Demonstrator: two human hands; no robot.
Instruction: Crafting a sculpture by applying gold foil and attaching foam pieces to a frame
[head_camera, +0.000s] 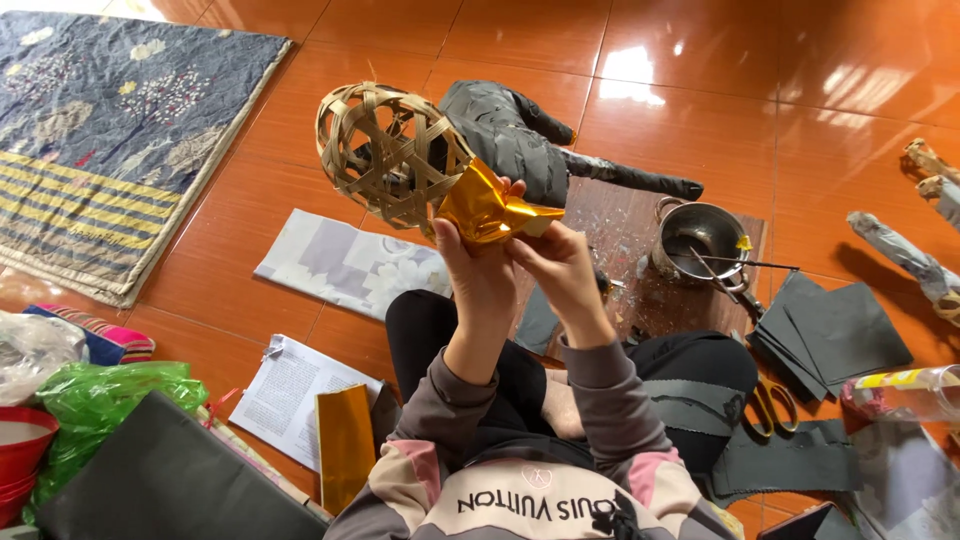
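Left hand and right hand are both pinching gold foil against the woven ball, raised above the lap, left of the metal pot; thin foil is likely tearing if pulled hard

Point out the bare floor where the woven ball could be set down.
Widest bare tile lies beyond the metal pot, toward the far right. A second patch runs between the patterned rug and the pale sheet. Crowded: around the wooden board, the black paper squares and scissors. Both hands grip the gold foil.
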